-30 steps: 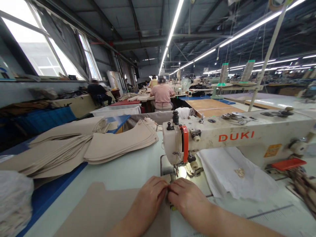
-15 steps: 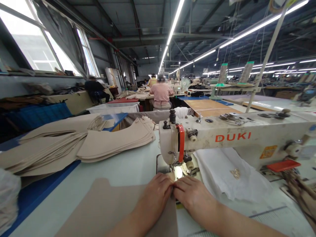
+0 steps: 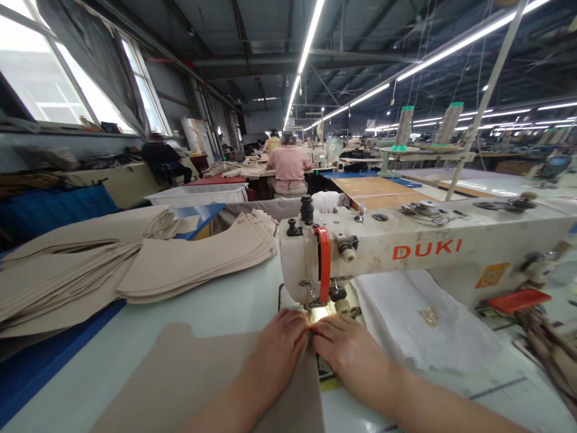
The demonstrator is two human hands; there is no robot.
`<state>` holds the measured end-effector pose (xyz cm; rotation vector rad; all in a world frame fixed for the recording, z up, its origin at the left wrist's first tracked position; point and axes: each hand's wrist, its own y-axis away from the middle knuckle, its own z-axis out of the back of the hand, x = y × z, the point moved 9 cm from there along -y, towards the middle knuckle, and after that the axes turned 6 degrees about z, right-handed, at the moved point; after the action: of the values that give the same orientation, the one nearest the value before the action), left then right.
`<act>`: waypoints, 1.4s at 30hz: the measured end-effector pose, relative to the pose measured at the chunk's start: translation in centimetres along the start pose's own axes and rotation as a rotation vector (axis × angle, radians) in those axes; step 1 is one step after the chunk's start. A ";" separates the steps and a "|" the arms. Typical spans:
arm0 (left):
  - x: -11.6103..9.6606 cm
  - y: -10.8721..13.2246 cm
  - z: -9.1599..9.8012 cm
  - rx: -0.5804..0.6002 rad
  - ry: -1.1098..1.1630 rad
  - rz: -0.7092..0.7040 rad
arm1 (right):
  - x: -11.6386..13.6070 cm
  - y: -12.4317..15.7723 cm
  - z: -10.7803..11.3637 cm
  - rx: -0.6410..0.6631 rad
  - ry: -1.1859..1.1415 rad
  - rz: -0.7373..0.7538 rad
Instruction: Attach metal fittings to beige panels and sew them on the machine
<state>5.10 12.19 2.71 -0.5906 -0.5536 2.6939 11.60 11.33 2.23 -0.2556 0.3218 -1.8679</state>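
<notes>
A beige fabric panel (image 3: pixel 193 373) lies flat on the pale table, its right edge running up to the needle area of a white sewing machine (image 3: pixel 378 240). My left hand (image 3: pixel 283 340) rests on that panel's upper right corner, fingers bent and pressed together on the cloth. Right beside it, my right hand (image 3: pixel 340 343) pinches at the same edge, the two sets of fingertips touching. Both hands are closed just in front of the lit presser foot. The needle and the fabric under the fingertips are hidden.
Stacked beige fabric pieces (image 3: pixel 198 258) lie at the left, partly over a blue board (image 3: pixel 58 355). A white cloth (image 3: pixel 419 319) with a small gold mark sits under the machine arm. Thread cones (image 3: pixel 404 127) stand behind. A person in pink (image 3: pixel 290 165) sits ahead.
The view has shifted slightly, so the machine and the stacks appear a little further left. Both hands stay together at the fabric edge by the presser foot.
</notes>
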 end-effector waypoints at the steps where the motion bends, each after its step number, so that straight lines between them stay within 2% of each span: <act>1: 0.0 0.0 0.0 -0.003 0.000 -0.002 | 0.0 0.0 0.0 -0.008 0.000 -0.002; 12: -0.2 0.2 0.4 -0.066 -0.019 -0.067 | -0.3 0.7 -0.7 -0.104 -0.011 -0.007; 29: 0.1 -0.6 0.8 -0.103 -0.021 -0.080 | -0.8 0.1 -1.0 0.015 0.035 -0.041; 42: 0.7 -0.7 1.5 -0.180 0.014 -0.070 | -1.1 -0.1 -1.1 -0.008 0.064 -0.056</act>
<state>3.96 12.66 4.01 -0.6247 -0.8037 2.5899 11.46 12.48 1.25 -0.2131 0.3696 -1.9332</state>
